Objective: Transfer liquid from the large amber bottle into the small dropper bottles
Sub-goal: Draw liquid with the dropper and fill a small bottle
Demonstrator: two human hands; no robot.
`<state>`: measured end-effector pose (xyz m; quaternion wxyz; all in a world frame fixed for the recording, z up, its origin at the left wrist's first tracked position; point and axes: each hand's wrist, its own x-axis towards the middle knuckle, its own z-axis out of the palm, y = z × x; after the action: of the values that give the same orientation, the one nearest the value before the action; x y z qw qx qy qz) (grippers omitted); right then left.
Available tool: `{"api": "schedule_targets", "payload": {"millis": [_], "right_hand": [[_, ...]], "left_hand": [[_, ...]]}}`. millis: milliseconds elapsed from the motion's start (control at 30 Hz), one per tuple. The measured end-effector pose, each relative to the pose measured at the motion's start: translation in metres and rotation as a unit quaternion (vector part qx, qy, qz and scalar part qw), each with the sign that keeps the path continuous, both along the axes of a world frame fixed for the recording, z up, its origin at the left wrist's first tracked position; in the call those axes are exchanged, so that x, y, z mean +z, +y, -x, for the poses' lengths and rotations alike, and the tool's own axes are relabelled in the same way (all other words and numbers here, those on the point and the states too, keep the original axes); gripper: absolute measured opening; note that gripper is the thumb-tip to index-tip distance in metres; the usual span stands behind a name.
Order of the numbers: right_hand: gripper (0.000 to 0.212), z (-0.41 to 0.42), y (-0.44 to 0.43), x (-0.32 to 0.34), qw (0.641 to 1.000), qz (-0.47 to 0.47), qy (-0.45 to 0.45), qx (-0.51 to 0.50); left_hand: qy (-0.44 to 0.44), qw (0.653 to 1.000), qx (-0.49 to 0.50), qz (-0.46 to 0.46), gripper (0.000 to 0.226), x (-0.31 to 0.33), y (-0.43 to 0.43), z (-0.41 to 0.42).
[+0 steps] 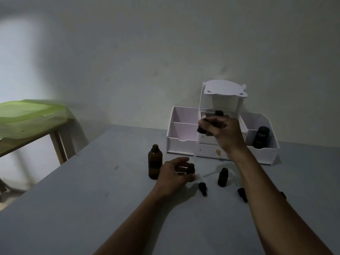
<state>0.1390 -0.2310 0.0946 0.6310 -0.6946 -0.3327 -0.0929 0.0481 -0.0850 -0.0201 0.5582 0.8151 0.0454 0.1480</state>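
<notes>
The large amber bottle (155,164) stands uncapped on the grey table (92,208). Just right of it my left hand (174,174) grips a small dropper bottle (190,168), open at the top. My right hand (219,132) is raised above it, pinching the black bulb of a long clear dropper (196,150) whose glass tip hangs just above that small bottle's mouth. A second small dropper bottle (222,177) stands open to the right. Two black dropper caps (202,188) (242,194) lie on the table in front.
A white desk organiser (184,142) with compartments, drawers and a small mirror stands at the back against the wall, holding a dark bottle (261,137). A wooden side table with green cloth (27,115) is at the left.
</notes>
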Motion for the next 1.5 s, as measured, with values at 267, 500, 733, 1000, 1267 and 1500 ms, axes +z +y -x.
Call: {"api": "schedule_targets", "payload": {"millis": [267,500,733,1000,1267,1500], "right_hand": [[0.002,-0.009,0.004,-0.017,1.000,0.003,0.021,0.013],[0.003,-0.013,0.006,-0.025,0.999,0.021,0.026,0.015],[0.007,-0.011,0.010,-0.028,0.999,0.044,-0.013,-0.004],[0.007,-0.011,0.012,-0.029,0.997,0.062,-0.052,-0.022],[0.002,-0.010,0.010,-0.028,0.998,0.064,-0.027,-0.004],[0.006,0.000,0.006,-0.013,1.000,-0.002,-0.030,-0.004]], "left_hand": [[0.000,0.999,0.007,-0.037,0.041,-0.007,0.005,0.000],[0.004,0.999,0.013,-0.049,0.040,-0.007,0.004,0.001],[0.003,0.998,0.024,-0.058,0.041,-0.006,0.004,0.000],[0.011,0.998,0.032,-0.044,0.041,-0.004,0.000,0.002],[0.009,0.998,0.035,-0.044,0.040,-0.004,0.001,0.002],[-0.014,0.998,0.028,-0.047,0.051,-0.002,0.003,0.009]]}}
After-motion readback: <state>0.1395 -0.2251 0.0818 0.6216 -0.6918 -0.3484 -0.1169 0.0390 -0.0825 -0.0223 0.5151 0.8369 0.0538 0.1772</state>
